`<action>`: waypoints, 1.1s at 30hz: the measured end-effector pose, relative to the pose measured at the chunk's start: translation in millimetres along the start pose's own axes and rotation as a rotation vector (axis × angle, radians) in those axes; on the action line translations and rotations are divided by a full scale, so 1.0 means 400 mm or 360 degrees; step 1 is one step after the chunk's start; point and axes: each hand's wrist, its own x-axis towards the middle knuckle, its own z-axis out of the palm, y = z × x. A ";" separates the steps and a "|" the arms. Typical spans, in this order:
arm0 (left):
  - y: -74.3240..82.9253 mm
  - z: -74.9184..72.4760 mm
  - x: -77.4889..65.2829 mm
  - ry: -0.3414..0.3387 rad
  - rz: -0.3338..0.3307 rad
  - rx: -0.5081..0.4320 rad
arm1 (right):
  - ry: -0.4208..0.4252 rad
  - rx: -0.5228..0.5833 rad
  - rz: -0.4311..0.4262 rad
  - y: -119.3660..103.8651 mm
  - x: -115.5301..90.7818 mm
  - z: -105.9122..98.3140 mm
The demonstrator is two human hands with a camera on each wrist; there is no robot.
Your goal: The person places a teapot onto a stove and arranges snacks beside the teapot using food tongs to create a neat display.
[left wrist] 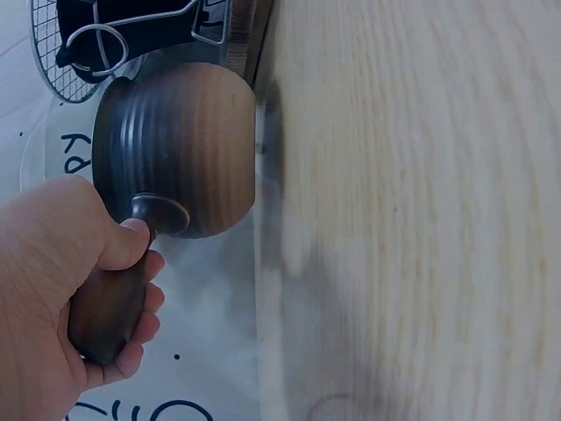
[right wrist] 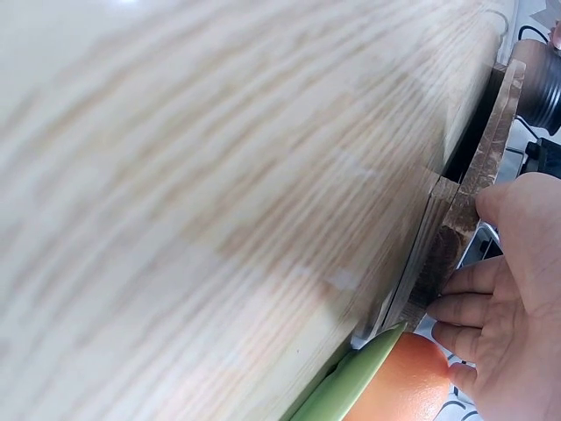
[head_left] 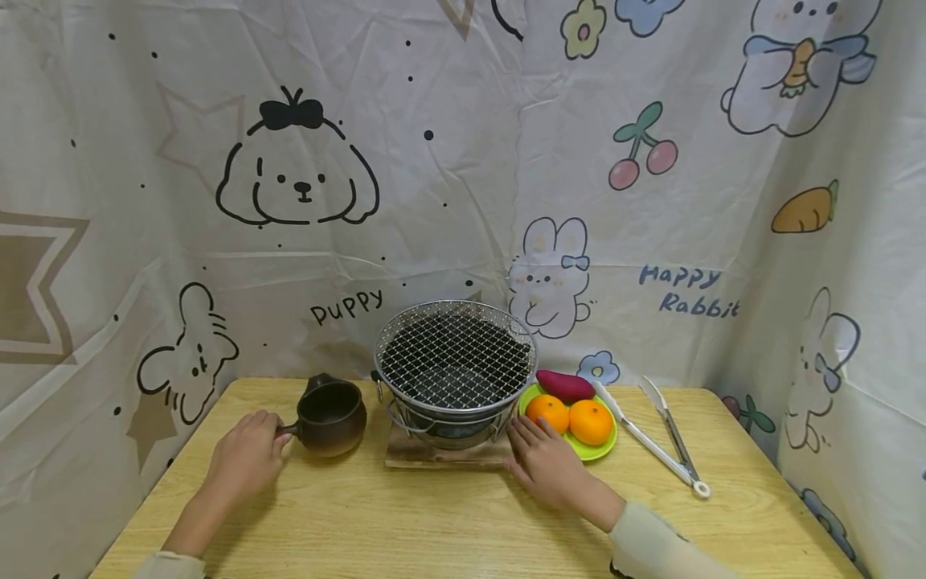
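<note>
My left hand (head_left: pixel 246 454) grips the handle of a dark brown clay pot (head_left: pixel 331 422), with the fingers wrapped round it and the thumb on top in the left wrist view. The pot (left wrist: pixel 188 149) is upright, its base right at the tabletop. A round tabletop grill (head_left: pixel 456 362) with a wire mesh top stands on a wooden board (head_left: pixel 434 460) in the middle. At the board's right end, my right hand (head_left: pixel 546 466) touches the wood (right wrist: pixel 469 197) with fingers extended. Its fingertips are close to an orange (right wrist: pixel 405 381) on a green plate (head_left: pixel 608 450).
The plate also holds a second orange (head_left: pixel 590 422) and a purple sweet potato (head_left: pixel 566 386). Metal tongs (head_left: pixel 676 438) with white-ended arms lie spread at the right. A printed curtain (head_left: pixel 448 185) hangs behind the wooden table (head_left: pixel 362 523) and along its sides.
</note>
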 end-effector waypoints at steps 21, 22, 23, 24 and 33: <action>0.023 -0.047 0.009 0.0116 0.0030 0.0002 | -0.0003 -0.0017 -0.0002 0.000 0.000 0.001; 0.024 -0.051 0.010 0.0119 0.0029 -0.0001 | -0.0003 -0.0015 -0.0003 -0.001 0.000 0.001; 0.024 -0.055 0.011 0.0119 0.0027 -0.0002 | -0.0003 -0.0012 -0.0002 -0.001 -0.001 0.000; 0.025 -0.058 0.012 0.0114 0.0025 -0.0004 | -0.0004 -0.0008 -0.0001 -0.002 -0.001 0.000; 0.026 -0.086 0.017 0.0156 0.0037 -0.0004 | 0.0000 -0.0010 0.0006 0.000 0.000 0.006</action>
